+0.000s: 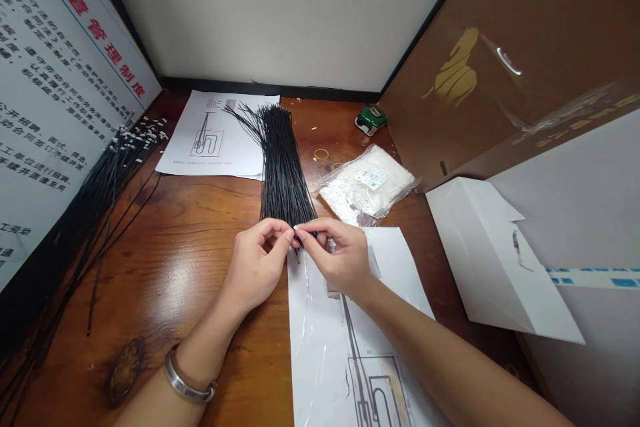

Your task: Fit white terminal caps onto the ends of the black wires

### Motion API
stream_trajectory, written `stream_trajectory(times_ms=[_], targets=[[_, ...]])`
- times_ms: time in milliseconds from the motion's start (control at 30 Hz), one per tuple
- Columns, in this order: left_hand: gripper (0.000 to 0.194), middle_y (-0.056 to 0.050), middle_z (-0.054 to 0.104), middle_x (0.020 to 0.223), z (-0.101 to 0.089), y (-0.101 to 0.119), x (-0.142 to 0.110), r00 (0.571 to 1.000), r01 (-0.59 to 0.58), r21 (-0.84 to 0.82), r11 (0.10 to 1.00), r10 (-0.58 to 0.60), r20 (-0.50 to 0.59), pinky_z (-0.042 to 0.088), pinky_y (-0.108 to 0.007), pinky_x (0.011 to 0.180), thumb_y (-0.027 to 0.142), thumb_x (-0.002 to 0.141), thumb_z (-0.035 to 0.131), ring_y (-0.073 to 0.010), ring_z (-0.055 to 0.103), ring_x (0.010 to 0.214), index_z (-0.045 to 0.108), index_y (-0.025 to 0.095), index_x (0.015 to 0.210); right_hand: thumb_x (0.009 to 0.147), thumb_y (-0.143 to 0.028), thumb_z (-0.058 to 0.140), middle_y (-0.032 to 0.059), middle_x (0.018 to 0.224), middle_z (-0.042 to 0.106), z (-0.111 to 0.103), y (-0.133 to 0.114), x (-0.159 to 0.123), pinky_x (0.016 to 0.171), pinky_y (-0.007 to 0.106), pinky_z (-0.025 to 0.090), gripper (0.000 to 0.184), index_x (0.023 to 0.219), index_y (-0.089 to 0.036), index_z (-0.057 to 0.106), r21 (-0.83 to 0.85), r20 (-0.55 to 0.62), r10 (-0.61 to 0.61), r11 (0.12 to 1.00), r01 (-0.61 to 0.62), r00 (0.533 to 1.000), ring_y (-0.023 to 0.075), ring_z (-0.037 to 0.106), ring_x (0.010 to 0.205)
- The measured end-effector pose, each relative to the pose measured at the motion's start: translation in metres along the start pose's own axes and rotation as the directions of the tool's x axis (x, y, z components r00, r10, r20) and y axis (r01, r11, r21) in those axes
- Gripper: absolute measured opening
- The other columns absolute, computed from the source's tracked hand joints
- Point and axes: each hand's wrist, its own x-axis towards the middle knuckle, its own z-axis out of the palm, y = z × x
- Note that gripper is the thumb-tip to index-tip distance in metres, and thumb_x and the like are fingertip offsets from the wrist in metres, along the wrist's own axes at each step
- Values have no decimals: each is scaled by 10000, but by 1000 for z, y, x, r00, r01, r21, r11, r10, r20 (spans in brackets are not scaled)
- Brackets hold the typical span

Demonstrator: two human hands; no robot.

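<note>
My left hand (260, 261) and my right hand (343, 255) meet fingertip to fingertip at the near end of a bundle of black wires (283, 170). Between the right thumb and forefinger shows a small white piece (296, 228), probably a connector housing. The left thumb and forefinger are pinched together against it on a black wire, whose end is mostly covered by the fingers. Dark wire tips poke out just below the fingertips. Behind the right hand lies a clear bag of small white pieces (373, 183).
To the left, more black wires (95, 233) with white ends lean by a printed board (60, 80). Printed drawings (185, 147) lie at the back and under the hands. A green tape measure (371, 119), rubber bands (321, 154) and a white open box (480, 260) are on the right.
</note>
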Motion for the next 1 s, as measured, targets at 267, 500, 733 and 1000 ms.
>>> stream_trajectory(times_ms=[267,500,733,1000], targets=[[148,-34,665,716,0,2,0,1000,1,-4,1000,-1,4,460,-230,594,260,841,581,-133,590,638,630,153,751,775,-159,644,-12,527,613,1,2,-1,425,250,410,56,749,-176,690,5,4,17,1000,-17,1000,74,411,398],[148,-24,656,717,0,0,1,1000,5,-2,1000,-5,15,455,-225,607,255,847,574,-123,579,638,628,150,759,779,-165,639,-7,566,644,1,4,-2,432,247,414,56,747,-181,682,24,18,26,999,-27,1000,69,414,404],[146,-25,646,704,0,0,0,1000,4,-16,1000,-4,18,456,-229,607,252,844,576,-126,577,640,628,146,758,784,-155,633,14,631,678,1,3,-1,426,249,411,58,755,-179,677,37,29,10,999,-11,1000,70,422,411],[150,-24,649,710,2,0,2,1000,22,-72,997,-23,-2,450,-225,587,269,837,585,-119,560,619,630,145,765,789,-161,640,-74,456,469,1,-1,-1,419,241,377,41,799,-184,673,-5,-7,-2,1000,2,1000,68,370,383]])
